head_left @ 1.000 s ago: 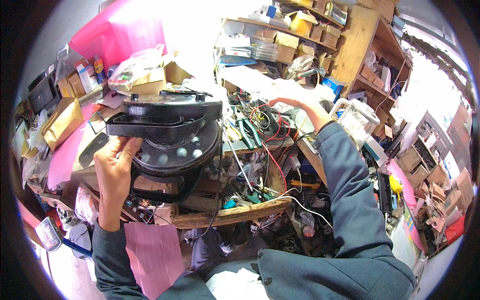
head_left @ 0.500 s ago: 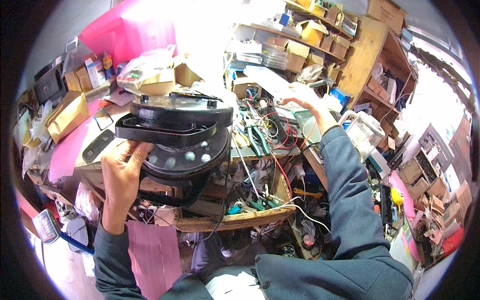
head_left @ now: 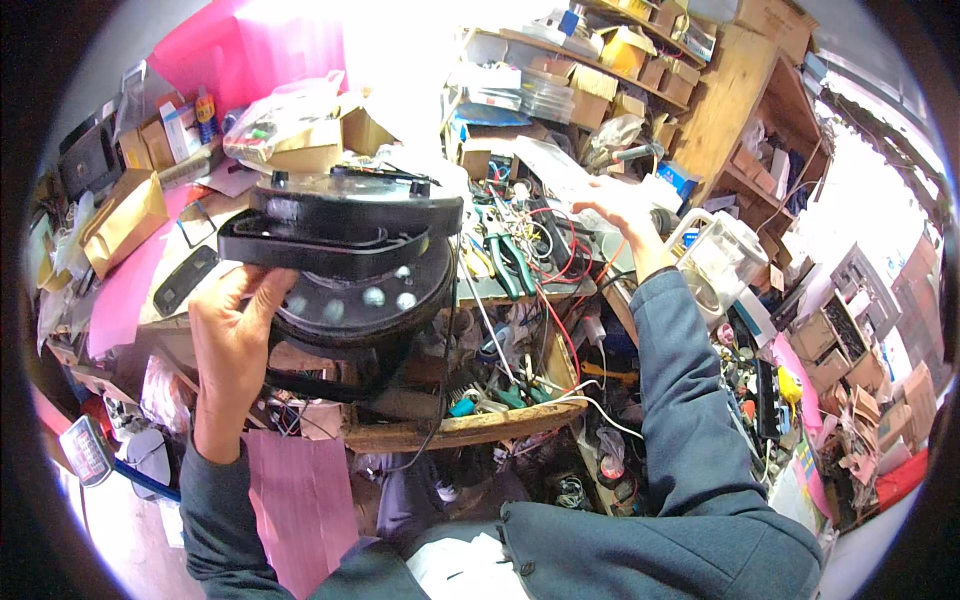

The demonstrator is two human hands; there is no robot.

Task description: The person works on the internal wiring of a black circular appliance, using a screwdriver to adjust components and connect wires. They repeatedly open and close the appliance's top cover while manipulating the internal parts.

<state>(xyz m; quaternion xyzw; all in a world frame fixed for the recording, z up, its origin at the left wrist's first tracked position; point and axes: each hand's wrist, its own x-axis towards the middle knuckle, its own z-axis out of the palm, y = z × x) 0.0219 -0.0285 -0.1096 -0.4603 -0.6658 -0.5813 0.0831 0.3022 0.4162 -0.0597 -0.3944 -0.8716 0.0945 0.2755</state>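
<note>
A black, round-bodied appliance (head_left: 345, 210) stands tilted at the front of the workbench, its looped black band (head_left: 330, 258) toward me. Pale round spots dot the dark face below that band. My left hand (head_left: 228, 335) pinches the band's lower left edge between thumb and fingers. Away to the right, my right hand (head_left: 628, 222) is raised with its fingers apart and nothing visible in it. Closest to it is a pale flat sheet-like piece (head_left: 553, 168). Between the appliance and my right hand lie green-handled pliers (head_left: 513, 268) and tangled red wires (head_left: 565, 262).
A dark flat device (head_left: 187, 282) rests left of the appliance. An open wooden drawer (head_left: 470, 428) full of tools juts out below the bench. To the right are a clear jug-like container (head_left: 722, 262) and a wooden shelf unit (head_left: 735, 120). A black cord (head_left: 447, 370) hangs down in front.
My right hand has shifted slightly right, still with its fingers apart. My left hand keeps its pinch on the appliance's band. The whole view has moved a little.
</note>
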